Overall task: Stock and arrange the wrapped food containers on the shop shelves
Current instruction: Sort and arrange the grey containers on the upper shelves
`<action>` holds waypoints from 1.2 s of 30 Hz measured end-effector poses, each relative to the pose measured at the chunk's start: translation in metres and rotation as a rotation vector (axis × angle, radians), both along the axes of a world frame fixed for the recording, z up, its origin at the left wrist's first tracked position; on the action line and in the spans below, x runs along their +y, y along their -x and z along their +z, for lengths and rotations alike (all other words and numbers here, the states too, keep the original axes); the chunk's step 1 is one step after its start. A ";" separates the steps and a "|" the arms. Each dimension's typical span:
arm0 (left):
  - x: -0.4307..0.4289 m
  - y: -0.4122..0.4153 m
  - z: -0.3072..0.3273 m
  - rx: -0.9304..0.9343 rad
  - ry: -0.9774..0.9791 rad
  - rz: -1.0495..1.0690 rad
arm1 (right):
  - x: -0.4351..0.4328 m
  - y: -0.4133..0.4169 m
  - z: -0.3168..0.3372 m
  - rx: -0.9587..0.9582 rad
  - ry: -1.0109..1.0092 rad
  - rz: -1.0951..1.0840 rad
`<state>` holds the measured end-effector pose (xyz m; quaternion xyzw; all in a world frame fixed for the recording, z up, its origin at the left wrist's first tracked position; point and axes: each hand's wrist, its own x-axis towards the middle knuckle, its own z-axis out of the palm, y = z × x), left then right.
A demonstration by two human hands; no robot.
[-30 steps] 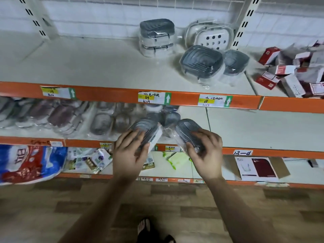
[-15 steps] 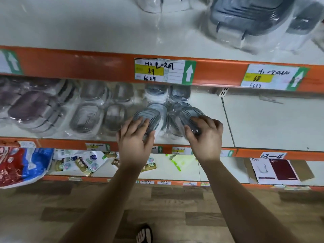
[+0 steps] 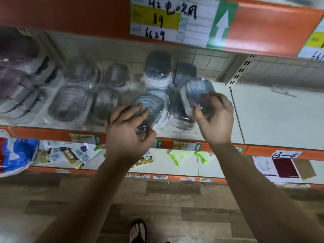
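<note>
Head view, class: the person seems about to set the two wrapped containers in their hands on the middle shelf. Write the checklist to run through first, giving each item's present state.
1. Grip of left hand on left container: ok.
2. Grip of right hand on right container: ok.
3. Bare shelf free to the right of both: ok.
4. Both held level: not ok, both tilt.
5. Stocked containers further left sitting steady: cannot tell, blurred.
</note>
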<state>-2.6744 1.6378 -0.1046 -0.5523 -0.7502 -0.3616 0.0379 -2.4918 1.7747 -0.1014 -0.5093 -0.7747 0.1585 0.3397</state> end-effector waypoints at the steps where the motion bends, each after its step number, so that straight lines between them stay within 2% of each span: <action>1: 0.000 -0.001 -0.001 0.014 -0.008 -0.009 | 0.013 0.007 0.003 -0.003 -0.007 -0.006; 5: 0.001 -0.004 -0.007 0.061 -0.042 -0.012 | 0.060 0.040 0.010 -0.150 -0.036 0.009; 10: 0.000 -0.002 -0.014 0.117 -0.082 -0.038 | 0.102 0.071 0.011 -0.403 -0.193 0.002; 13: 0.000 0.000 -0.016 0.118 -0.092 -0.034 | 0.104 0.079 0.003 -0.479 -0.065 0.006; 16: 0.001 0.001 -0.017 0.117 -0.096 -0.039 | 0.098 0.073 -0.003 -0.422 -0.021 0.048; 22: 0.016 -0.001 -0.010 0.112 -0.067 -0.007 | 0.064 0.032 -0.018 -0.197 -0.091 0.055; 30: 0.054 -0.009 0.004 0.095 0.117 0.016 | 0.017 -0.016 -0.045 -0.168 -0.072 0.042; 34: 0.063 -0.020 -0.009 0.108 0.327 -0.005 | -0.001 -0.029 -0.048 -0.168 -0.023 0.040; 36: 0.060 -0.025 -0.010 0.122 0.337 -0.013 | -0.013 -0.037 -0.043 -0.163 -0.014 0.045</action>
